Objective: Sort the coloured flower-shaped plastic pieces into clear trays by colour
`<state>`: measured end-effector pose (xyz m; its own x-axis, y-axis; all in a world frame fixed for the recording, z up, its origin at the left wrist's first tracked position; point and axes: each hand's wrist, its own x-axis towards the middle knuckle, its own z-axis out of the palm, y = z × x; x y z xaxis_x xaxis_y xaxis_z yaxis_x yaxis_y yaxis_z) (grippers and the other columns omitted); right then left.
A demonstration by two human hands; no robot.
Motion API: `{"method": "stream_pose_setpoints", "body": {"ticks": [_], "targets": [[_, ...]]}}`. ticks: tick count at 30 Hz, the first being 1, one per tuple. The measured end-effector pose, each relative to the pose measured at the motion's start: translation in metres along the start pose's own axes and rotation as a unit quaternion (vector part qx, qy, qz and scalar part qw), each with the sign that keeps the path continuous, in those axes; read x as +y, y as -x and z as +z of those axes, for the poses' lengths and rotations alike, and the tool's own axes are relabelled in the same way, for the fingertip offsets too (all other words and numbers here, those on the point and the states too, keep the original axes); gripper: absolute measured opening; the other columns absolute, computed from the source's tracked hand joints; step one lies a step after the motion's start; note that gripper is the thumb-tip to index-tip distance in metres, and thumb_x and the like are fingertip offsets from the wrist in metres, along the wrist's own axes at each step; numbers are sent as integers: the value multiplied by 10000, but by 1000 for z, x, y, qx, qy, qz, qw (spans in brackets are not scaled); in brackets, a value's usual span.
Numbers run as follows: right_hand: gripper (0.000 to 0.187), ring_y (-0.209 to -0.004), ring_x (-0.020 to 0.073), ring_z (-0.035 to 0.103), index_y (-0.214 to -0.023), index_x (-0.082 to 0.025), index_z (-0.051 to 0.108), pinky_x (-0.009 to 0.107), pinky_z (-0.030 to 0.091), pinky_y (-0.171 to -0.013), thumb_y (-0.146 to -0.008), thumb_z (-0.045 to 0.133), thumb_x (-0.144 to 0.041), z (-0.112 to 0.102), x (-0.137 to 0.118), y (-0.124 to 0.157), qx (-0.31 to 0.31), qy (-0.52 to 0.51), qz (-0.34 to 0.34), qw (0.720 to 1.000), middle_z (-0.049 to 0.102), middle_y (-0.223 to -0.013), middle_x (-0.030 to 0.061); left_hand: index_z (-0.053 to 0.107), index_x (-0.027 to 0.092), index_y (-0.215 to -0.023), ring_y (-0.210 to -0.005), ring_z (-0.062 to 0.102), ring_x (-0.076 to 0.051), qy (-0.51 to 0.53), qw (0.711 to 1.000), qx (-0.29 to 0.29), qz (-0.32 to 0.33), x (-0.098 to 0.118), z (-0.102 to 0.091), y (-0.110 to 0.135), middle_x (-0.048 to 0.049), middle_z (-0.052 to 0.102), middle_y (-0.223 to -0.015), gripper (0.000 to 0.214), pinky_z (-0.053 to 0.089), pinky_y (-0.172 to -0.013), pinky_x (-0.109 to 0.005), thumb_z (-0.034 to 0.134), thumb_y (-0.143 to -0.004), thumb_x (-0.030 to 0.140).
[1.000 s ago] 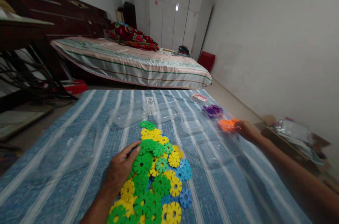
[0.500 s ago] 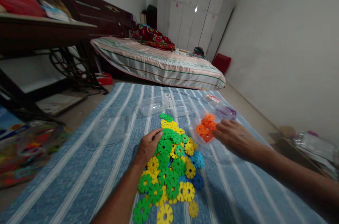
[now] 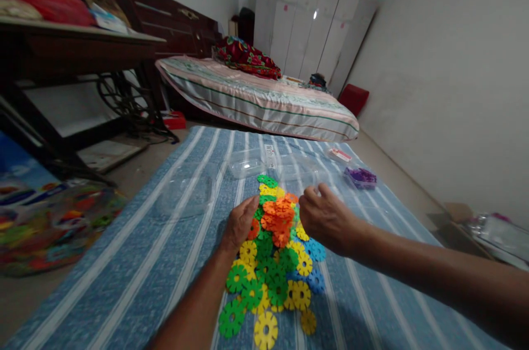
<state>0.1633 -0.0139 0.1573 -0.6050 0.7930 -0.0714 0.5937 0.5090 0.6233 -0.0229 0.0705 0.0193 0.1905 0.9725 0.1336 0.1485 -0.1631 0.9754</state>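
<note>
A heap of plastic snowflake discs lies on the striped cloth, with green discs (image 3: 278, 288), yellow discs (image 3: 265, 330) and blue discs (image 3: 316, 280). Orange discs (image 3: 278, 217) sit on top at its far end. My left hand (image 3: 239, 224) rests against the heap's left side, fingers stretched out and holding nothing. Just right of the orange discs, my right hand (image 3: 328, 220) is closed on a clear plastic container (image 3: 308, 179), tipped toward the heap. Its see-through walls are hard to make out, and my hand hides part of it.
Clear empty trays (image 3: 247, 163) stand beyond the heap, and a clear container (image 3: 185, 195) is to the left. A box of purple discs (image 3: 361, 178) sits at the right, near a red-and-white label (image 3: 340, 155). A bed (image 3: 264, 105) lies past the cloth's far edge (image 3: 264, 132).
My right hand has moved left with the container, and the orange discs have gone from it onto the heap. The purple box is now uncovered to view. My left hand stays beside the heap.
</note>
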Motion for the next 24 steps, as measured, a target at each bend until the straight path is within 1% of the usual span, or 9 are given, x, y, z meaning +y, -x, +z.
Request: {"method": "stream_pose_setpoints", "body": {"ticks": [3,7,10,13,16,17,19,21,24], "targets": [[236,-808,226,496,-840,-154,695,354,376,-658,-939,482,-137,0,3,1,18,1,14,1000,634,-838,122,705,186,-959,-994,641,-242,-15,1000,5,-6,-1,0,0,-21,731,-973,547,485,-913,-295,405,-864,634],[243,-837,244,508,-822,-133,703,380,386,-696,-928,485,-119,8,9,0,-9,12,36,999,648,-873,139,705,185,-1047,-1047,647,-244,-27,999,9,-21,-5,1,-1,-12,734,-1066,573,474,-964,-302,432,-853,650],[235,-831,246,512,-828,-125,701,375,379,-687,-922,486,-108,13,11,4,-16,6,51,999,638,-839,129,697,173,-1118,-1127,632,-264,-24,999,18,-32,-9,1,-2,-36,725,-1144,619,451,-1027,-337,477,-821,670],[230,-841,235,514,-861,-138,691,357,370,-684,-937,475,-115,12,12,13,-5,-26,57,998,640,-849,113,699,164,-1132,-1165,620,-281,-44,998,33,-35,-9,1,-4,-71,714,-1189,643,436,-1060,-373,505,-790,672],[207,-872,220,535,-857,-164,680,335,371,-699,-942,494,-133,20,27,24,-21,-84,81,993,656,-883,90,705,167,-1121,-1156,628,-285,-73,996,43,-33,-5,1,-6,-81,711,-1199,631,441,-1066,-385,535,-756,652],[201,-881,217,546,-853,-171,680,326,373,-704,-943,502,-144,26,36,29,-32,-103,106,988,662,-889,84,708,171,-1110,-1153,630,-286,-81,995,47,-34,-3,0,-6,-80,713,-1195,622,446,-1063,-385,548,-740,644],[203,-897,211,570,-863,-179,690,307,382,-711,-948,506,-173,48,62,46,-49,-134,180,973,676,-904,85,714,180,-1084,-1147,636,-289,-95,994,50,-37,-3,-1,-8,-75,720,-1180,606,455,-1059,-384,575,-706,632],[196,-922,217,598,-872,-189,710,295,404,-721,-940,532,-232,78,91,72,-63,-165,263,948,693,-920,85,716,190,-1071,-1136,643,-289,-101,993,50,-41,-4,-2,-10,-68,727,-1165,591,466,-1049,-383,593,-683,619],[222,-932,211,649,-964,-197,737,282,449,-755,-925,523,-245,133,124,124,-58,-213,382,897,723,-998,92,718,196,-1063,-1129,649,-289,-100,992,54,-50,-7,-3,-12,-63,729,-1160,585,472,-1047,-380,606,-667,611]]}}
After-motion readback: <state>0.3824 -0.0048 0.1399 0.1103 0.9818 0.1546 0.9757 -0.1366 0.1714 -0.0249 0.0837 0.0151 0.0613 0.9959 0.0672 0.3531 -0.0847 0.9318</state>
